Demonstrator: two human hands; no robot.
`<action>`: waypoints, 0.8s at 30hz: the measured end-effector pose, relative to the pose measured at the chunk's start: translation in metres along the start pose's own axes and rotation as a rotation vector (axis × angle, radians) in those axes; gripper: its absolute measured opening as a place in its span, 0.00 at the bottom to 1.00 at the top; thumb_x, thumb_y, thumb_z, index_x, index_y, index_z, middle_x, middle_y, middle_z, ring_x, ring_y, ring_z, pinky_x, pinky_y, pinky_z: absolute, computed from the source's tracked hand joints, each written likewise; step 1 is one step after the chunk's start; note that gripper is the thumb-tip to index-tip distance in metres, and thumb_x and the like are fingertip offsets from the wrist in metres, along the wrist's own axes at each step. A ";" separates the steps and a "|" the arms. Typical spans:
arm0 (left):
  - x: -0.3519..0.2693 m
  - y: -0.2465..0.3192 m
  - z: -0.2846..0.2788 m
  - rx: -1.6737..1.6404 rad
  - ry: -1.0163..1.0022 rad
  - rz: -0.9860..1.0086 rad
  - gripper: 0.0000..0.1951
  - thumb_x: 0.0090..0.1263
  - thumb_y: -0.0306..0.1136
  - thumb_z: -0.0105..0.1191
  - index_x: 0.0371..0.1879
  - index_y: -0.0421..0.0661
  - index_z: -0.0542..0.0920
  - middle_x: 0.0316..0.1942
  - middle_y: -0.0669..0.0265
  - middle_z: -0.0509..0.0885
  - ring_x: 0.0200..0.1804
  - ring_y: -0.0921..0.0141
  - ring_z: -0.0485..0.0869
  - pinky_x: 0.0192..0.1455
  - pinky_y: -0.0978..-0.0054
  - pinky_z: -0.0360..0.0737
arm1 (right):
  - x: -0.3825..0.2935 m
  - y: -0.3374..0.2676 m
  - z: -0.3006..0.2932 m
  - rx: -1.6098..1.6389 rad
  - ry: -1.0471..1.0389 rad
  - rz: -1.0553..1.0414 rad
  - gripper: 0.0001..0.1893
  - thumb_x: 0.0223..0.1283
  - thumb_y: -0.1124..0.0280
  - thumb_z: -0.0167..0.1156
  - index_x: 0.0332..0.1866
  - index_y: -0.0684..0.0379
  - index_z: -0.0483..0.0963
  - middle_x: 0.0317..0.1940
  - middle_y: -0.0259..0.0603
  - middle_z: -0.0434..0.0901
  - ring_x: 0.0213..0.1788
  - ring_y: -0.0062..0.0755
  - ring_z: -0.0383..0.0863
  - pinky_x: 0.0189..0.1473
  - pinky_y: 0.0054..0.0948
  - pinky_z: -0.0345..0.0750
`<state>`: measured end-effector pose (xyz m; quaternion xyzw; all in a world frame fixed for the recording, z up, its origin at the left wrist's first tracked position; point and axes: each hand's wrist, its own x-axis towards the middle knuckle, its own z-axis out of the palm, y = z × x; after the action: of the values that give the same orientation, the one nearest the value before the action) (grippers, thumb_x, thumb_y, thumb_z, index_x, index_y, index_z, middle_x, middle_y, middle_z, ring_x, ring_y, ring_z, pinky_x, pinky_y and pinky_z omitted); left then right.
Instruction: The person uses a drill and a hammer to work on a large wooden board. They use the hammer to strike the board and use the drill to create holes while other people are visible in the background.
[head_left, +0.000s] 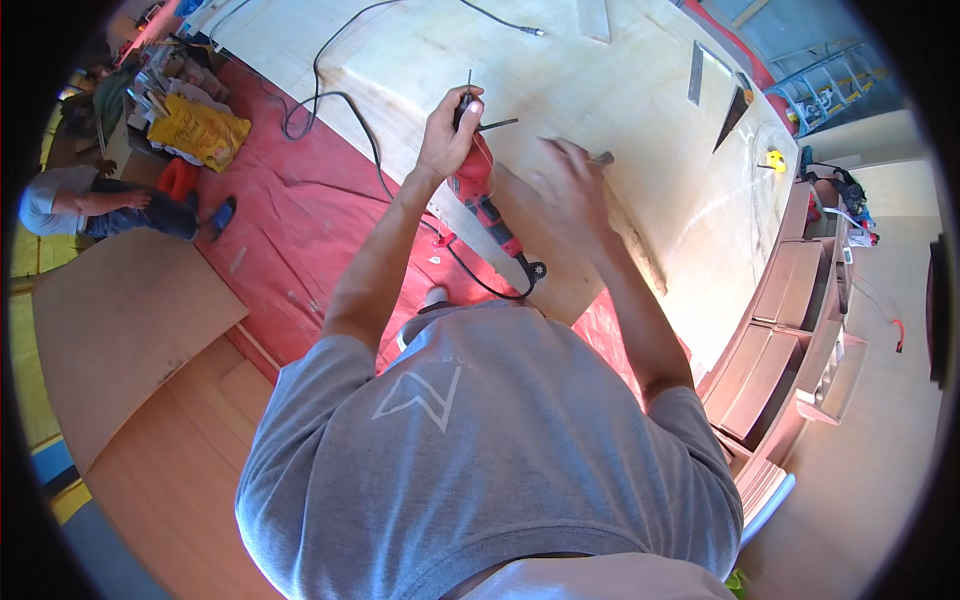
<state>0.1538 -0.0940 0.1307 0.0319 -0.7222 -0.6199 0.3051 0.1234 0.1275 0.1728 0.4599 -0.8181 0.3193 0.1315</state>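
A red and black corded power drill (474, 171) lies at a slant over the near edge of a pale plywood sheet (660, 180). My left hand (444, 133) grips it around the chuck, where a thin bit (469, 77) points away from me. A dark rod (498, 124) sticks out sideways beside the chuck. My right hand (571, 184) is apart from the drill, blurred, with its fingers spread and nothing seen in it. Under that hand is a brown board (540, 225). A narrow wooden strip (637, 244) lies to its right.
Black cord (315, 82) loops across the sheet's left edge. Farther right are a handsaw (733, 120) and a yellow tape measure (775, 160). Wooden drawers (787, 285) line the right. A seated person (112, 202) is at left, by a yellow bag (199, 131) on red sheeting (300, 217).
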 end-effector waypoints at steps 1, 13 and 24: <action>0.002 0.003 0.001 -0.086 -0.011 -0.002 0.15 0.75 0.40 0.44 0.49 0.41 0.75 0.32 0.67 0.79 0.35 0.75 0.76 0.44 0.79 0.74 | 0.016 -0.016 0.004 0.012 0.042 -0.094 0.24 0.57 0.68 0.62 0.60 0.53 0.69 0.51 0.42 0.73 0.55 0.44 0.73 0.59 0.42 0.68; 0.008 0.000 -0.015 -0.209 -0.090 -0.086 0.16 0.77 0.38 0.44 0.47 0.38 0.79 0.38 0.67 0.82 0.40 0.79 0.78 0.44 0.80 0.76 | 0.102 -0.028 0.023 0.266 -0.245 -0.256 0.09 0.62 0.67 0.57 0.40 0.62 0.75 0.33 0.49 0.79 0.37 0.50 0.79 0.40 0.39 0.76; 0.005 0.005 -0.022 0.218 -0.092 -0.113 0.27 0.54 0.26 0.69 0.54 0.41 0.74 0.43 0.66 0.82 0.46 0.76 0.79 0.52 0.78 0.76 | -0.030 -0.018 0.070 0.479 -0.358 0.198 0.09 0.62 0.67 0.56 0.39 0.62 0.74 0.34 0.48 0.77 0.36 0.50 0.78 0.41 0.39 0.74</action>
<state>0.1623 -0.1145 0.1378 0.0769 -0.7957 -0.5546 0.2310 0.1603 0.0953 0.1117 0.4447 -0.7707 0.4280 -0.1586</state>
